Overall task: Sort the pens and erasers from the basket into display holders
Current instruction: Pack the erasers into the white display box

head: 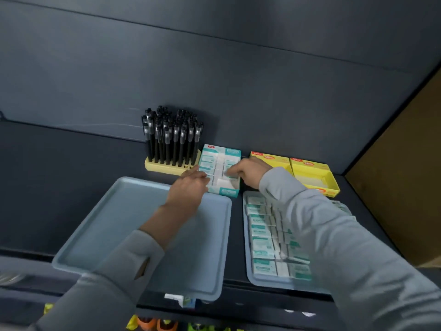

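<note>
Erasers (216, 167) between left grip (191, 185), right grip (248, 172)

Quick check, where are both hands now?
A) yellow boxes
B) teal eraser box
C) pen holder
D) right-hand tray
B: the left hand and the right hand both touch the teal eraser box, beside the pen holder.

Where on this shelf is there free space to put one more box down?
The left tray is bare inside. The dark shelf left of the pen holder is also free. Crowded: the left hand and right hand meet at the teal eraser box, and the right tray is packed with erasers.
</note>
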